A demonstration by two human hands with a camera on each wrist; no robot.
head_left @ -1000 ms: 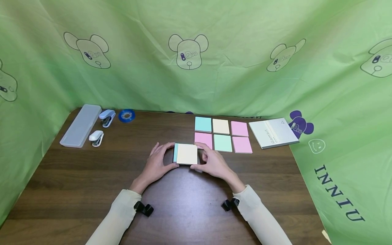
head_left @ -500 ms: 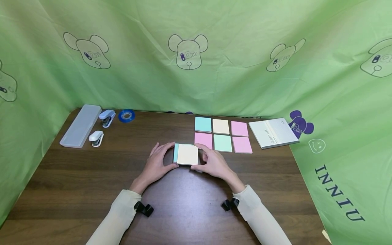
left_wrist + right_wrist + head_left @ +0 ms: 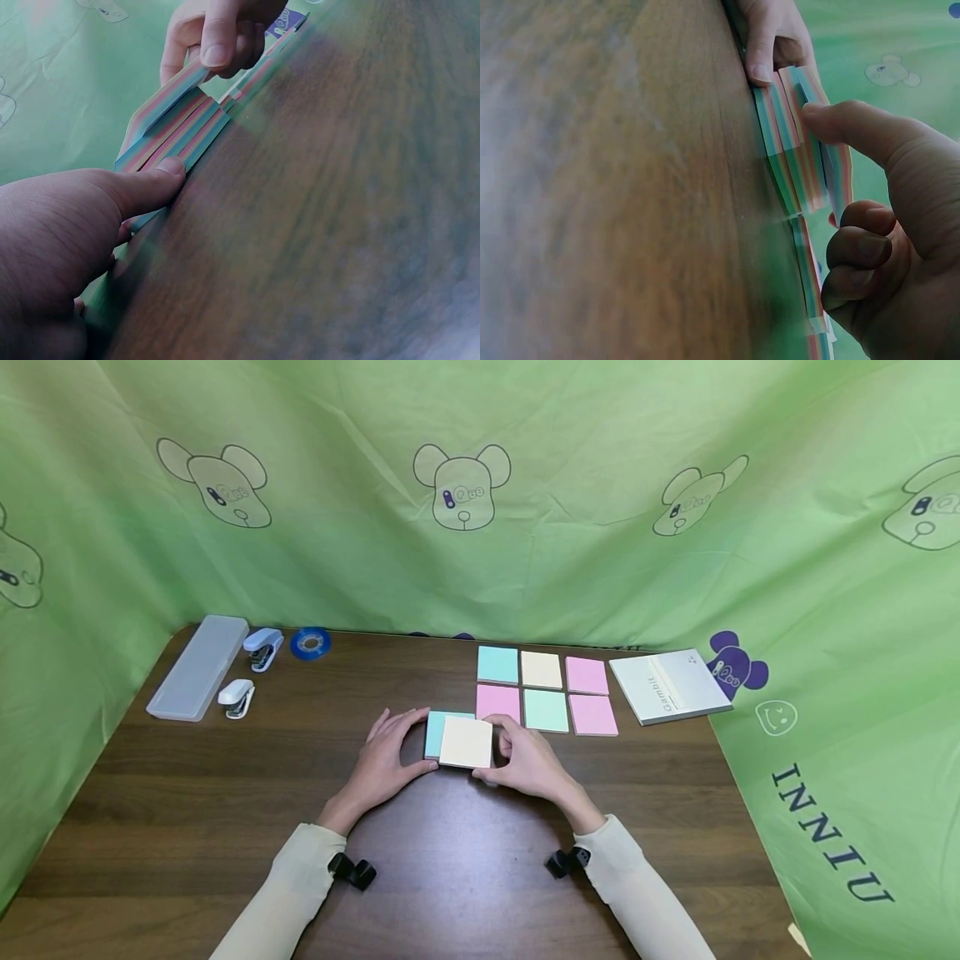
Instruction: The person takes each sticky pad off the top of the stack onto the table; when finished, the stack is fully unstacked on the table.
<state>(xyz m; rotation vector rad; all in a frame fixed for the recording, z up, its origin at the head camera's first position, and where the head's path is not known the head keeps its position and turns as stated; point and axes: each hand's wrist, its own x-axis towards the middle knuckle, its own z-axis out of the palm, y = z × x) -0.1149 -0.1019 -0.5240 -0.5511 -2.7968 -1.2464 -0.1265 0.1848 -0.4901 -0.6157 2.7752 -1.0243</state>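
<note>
While the left hand (image 3: 386,758) holds the thick square pad of coloured sticky notes (image 3: 433,735) down on the brown wooden worktop (image 3: 225,793), the right hand (image 3: 528,760) has pinched & slid the top cream wad (image 3: 466,742) a bit rightwards vs. half a sec ago, so it's coming off.

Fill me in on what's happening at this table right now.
A person is working a stack of sticky notes at the middle of the wooden table. The left hand holds the lower stack down at its left edge, while the right hand pinches the top wad and lifts it off to the right, baring a blue sheet. Six single notes lie in a grid behind, beside a notebook. Two staplers, a tape roll and a clear case sit far left.
</note>
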